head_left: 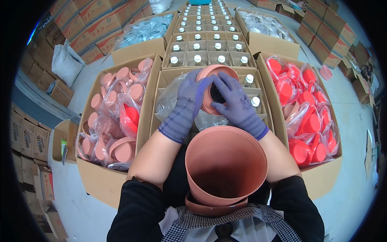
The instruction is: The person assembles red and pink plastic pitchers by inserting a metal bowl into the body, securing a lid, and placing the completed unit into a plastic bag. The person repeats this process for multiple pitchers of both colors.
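Both my hands wear purple-grey knit gloves and meet over the open carton in front of me. Between them is a salmon-pink round plastic part (204,105) with a rim and a dark round centre. My left hand (190,94) grips it from the left side. The fingers of my right hand (236,101) curl over its right side, at the black round piece (217,95). Clear plastic wrap (171,94) lies under and beside my left hand. Just below my hands, a large salmon-pink plastic pot (225,161) stands open at my lap, its inside dark towards the bottom.
Divided cartons (207,48) of white-capped bottles run away ahead. A carton of wrapped pink handled parts (115,109) stands left, one of red parts (306,109) right. Farther back are boxes of teal parts (149,30) and clear-wrapped pieces (264,26). Stacked cartons (96,20) line the left.
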Action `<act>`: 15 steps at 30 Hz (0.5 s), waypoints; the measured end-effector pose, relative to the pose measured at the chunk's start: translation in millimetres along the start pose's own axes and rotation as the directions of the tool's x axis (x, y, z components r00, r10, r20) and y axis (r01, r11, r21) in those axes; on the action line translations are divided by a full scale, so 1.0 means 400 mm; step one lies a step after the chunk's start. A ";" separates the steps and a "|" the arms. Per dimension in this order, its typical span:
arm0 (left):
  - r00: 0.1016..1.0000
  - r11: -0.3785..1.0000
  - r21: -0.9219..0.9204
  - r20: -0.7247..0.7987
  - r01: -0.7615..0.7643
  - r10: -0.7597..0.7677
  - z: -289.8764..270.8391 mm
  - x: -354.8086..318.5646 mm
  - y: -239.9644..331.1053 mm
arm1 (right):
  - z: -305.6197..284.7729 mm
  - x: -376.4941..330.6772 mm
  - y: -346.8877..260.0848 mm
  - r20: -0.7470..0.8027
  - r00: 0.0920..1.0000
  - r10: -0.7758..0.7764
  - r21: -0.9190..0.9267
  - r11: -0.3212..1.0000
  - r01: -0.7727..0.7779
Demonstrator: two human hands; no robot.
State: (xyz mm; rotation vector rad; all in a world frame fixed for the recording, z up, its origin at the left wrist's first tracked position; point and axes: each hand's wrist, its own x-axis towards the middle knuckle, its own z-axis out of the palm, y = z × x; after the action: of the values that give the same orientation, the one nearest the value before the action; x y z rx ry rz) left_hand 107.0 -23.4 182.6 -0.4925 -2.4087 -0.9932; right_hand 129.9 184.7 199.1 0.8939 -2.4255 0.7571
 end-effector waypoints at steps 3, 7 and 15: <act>0.982 0.863 -0.498 -0.108 0.079 -0.152 -0.004 -0.017 0.104 | 0.019 0.015 -0.009 -0.131 0.956 0.262 0.176 0.955 -0.237; 0.967 0.975 0.029 -0.120 -0.222 0.224 0.000 -0.008 0.154 | 0.019 0.003 0.020 -0.027 0.905 0.424 0.454 0.812 -0.366; 0.978 0.779 -0.617 -0.072 0.111 -0.197 0.010 -0.007 0.138 | 0.010 0.017 0.025 -0.133 0.974 0.184 0.158 0.974 -0.163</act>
State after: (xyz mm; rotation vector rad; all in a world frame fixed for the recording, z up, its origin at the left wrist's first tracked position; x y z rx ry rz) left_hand 135.1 16.2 209.1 -0.4236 -1.9875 -1.8394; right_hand 117.5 185.4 196.5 0.6575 -2.3622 1.0393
